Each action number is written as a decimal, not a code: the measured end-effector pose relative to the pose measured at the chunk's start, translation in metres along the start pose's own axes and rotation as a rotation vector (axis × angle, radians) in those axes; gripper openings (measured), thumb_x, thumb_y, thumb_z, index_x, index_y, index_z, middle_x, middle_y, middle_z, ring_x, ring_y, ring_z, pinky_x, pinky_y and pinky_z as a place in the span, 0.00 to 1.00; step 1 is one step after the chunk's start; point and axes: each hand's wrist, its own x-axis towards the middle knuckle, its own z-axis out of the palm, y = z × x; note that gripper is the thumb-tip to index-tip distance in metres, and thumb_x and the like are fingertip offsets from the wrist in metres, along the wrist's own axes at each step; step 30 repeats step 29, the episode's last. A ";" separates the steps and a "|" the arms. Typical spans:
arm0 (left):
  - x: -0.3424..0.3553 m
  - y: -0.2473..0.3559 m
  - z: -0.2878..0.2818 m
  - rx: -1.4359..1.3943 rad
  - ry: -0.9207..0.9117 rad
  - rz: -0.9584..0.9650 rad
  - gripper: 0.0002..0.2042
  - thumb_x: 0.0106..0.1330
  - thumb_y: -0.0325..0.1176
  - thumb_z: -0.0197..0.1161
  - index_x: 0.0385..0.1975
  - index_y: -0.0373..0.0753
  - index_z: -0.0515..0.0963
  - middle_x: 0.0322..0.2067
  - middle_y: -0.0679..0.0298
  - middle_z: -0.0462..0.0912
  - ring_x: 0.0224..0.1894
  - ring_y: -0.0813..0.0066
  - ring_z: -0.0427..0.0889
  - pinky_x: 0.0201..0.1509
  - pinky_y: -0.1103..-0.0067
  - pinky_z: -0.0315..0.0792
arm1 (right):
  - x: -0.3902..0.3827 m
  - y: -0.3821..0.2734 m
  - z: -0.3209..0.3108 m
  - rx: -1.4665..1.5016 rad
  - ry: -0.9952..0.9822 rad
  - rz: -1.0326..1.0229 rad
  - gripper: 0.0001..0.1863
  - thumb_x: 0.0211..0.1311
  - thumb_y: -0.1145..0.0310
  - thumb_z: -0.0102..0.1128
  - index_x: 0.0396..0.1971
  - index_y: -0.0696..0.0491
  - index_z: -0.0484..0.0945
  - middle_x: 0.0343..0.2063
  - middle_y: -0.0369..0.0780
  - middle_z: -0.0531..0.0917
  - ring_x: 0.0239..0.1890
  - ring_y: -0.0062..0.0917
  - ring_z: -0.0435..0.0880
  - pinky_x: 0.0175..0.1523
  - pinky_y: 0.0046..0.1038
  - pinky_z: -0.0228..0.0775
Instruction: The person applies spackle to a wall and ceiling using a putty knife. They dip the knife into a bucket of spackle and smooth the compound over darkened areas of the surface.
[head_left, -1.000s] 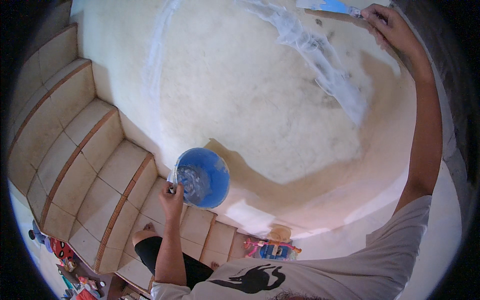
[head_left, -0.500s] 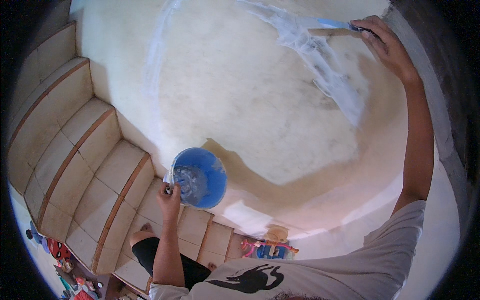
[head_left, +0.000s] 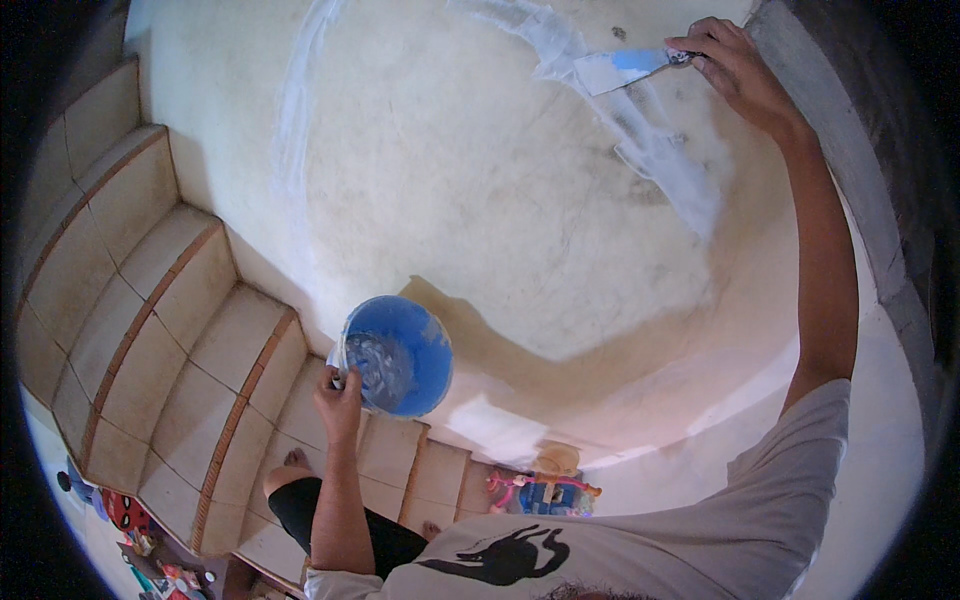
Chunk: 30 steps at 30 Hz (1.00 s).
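Note:
A blue bucket (head_left: 425, 350) hangs tilted from my left hand (head_left: 338, 402), whose fingers are closed on its rim or handle. Inside it lies a wet greyish-white paste (head_left: 378, 372). High on the right, my right hand (head_left: 735, 75) is closed round the handle of a putty knife (head_left: 625, 68). The knife's wide blade rests on or very near the wall (head_left: 450, 200), over a white smeared streak (head_left: 640, 140) that runs down to the right. Another pale streak (head_left: 293, 120) runs down the wall's left part.
Tiled stairs (head_left: 190, 350) with brown edges rise along the left. My feet are on the steps. Down below stand a blue and pink toy-like object (head_left: 545, 495) and a tan round container (head_left: 555, 460). Assorted items (head_left: 165, 570) lie at the lower left. A grey beam-like edge (head_left: 840, 130) borders the wall's right.
My right hand and the putty knife have moved left and slightly down along the streak. The blade now faces me more broadly. My left hand and the bucket have hardly moved.

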 end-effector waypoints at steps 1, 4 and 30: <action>-0.002 0.009 0.002 -0.001 0.002 -0.001 0.11 0.62 0.32 0.66 0.25 0.30 0.75 0.17 0.70 0.72 0.21 0.84 0.68 0.22 0.79 0.61 | -0.001 0.002 0.005 -0.057 0.039 -0.001 0.19 0.68 0.71 0.55 0.57 0.46 0.80 0.45 0.39 0.75 0.53 0.33 0.72 0.65 0.34 0.58; -0.002 0.004 0.000 0.027 0.005 0.050 0.11 0.62 0.32 0.67 0.25 0.31 0.75 0.17 0.70 0.72 0.21 0.85 0.68 0.22 0.79 0.61 | 0.004 0.008 0.000 -0.012 -0.070 -0.020 0.20 0.66 0.73 0.57 0.57 0.45 0.80 0.43 0.38 0.75 0.51 0.31 0.72 0.63 0.36 0.59; 0.002 -0.007 0.000 0.092 0.018 0.081 0.10 0.61 0.33 0.67 0.27 0.32 0.78 0.17 0.68 0.72 0.20 0.84 0.67 0.23 0.78 0.62 | -0.007 0.021 0.004 0.163 -0.153 0.198 0.20 0.66 0.74 0.56 0.58 0.51 0.78 0.49 0.39 0.76 0.58 0.30 0.71 0.70 0.33 0.53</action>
